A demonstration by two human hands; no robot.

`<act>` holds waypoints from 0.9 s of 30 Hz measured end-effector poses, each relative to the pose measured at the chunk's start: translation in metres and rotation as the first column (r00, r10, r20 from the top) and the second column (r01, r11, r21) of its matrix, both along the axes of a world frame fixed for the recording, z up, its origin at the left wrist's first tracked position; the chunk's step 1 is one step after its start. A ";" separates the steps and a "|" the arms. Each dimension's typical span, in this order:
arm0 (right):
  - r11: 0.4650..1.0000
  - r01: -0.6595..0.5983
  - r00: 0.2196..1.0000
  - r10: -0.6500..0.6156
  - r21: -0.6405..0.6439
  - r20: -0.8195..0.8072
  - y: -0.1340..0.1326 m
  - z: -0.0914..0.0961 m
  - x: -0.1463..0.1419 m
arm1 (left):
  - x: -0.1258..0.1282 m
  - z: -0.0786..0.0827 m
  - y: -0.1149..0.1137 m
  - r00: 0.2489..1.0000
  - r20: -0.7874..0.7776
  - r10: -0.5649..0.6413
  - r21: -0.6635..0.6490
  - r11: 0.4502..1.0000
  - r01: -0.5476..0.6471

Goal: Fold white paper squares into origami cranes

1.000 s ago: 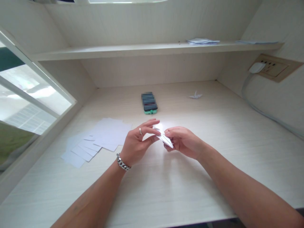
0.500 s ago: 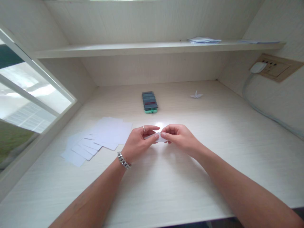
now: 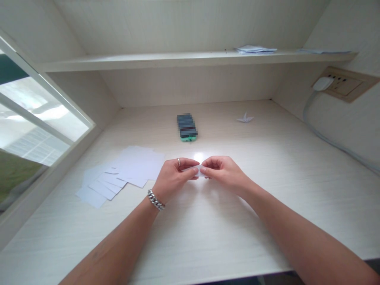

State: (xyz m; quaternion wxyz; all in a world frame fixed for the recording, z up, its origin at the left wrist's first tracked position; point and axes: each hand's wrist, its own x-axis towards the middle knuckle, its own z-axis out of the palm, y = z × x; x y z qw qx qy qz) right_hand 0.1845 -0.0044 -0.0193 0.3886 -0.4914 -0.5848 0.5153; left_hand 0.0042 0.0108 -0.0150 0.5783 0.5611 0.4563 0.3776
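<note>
Paper right at the centre of your dial, only a sliver of white showing between your thumbs, and it seems to be held just clear of the desk. Your left hand comes in from nine o'clock, clamped on it, thumb on the near face, fingers curled behind. Your right hand mirrors that from three, also clamped on the paper, the two thumb tips close together over the middle. So you're in a fine two-handed step, by my reading: shaping or pressing a small fold, though your fingers hide the crease itself. The next move, I'd judge, calls for a steady left pinch as anchor while the right thumb works lightly along the edge; pull too hard and thin layers could slip or tear. Around the dial now: loose sheets fan out at nine, near your left hand. Phone, with a green end, lies just shy of twelve. Out at one, well apart from your fingers, a little folded figure rests on the desk, pointed tips up.
</note>
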 end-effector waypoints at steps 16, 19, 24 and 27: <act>0.997 0.074 0.969 -0.081 -0.037 -0.232 -0.003 -0.001 -0.003 | 0.003 0.006 -0.002 0.996 0.086 0.005 -0.001 1.000 -0.005; 0.997 0.069 0.961 -0.077 -0.040 -0.266 -0.004 0.000 -0.004 | 0.003 0.008 -0.002 0.995 0.097 -0.015 0.025 1.000 0.013; 0.998 0.034 0.965 -0.049 -0.060 -0.258 -0.003 0.002 -0.004 | 0.003 0.008 -0.003 0.995 0.095 -0.032 0.072 0.997 0.025; 0.997 0.068 0.955 -0.076 -0.038 -0.285 -0.003 0.002 -0.004 | 0.004 0.009 -0.003 0.994 0.106 -0.020 0.073 0.997 0.012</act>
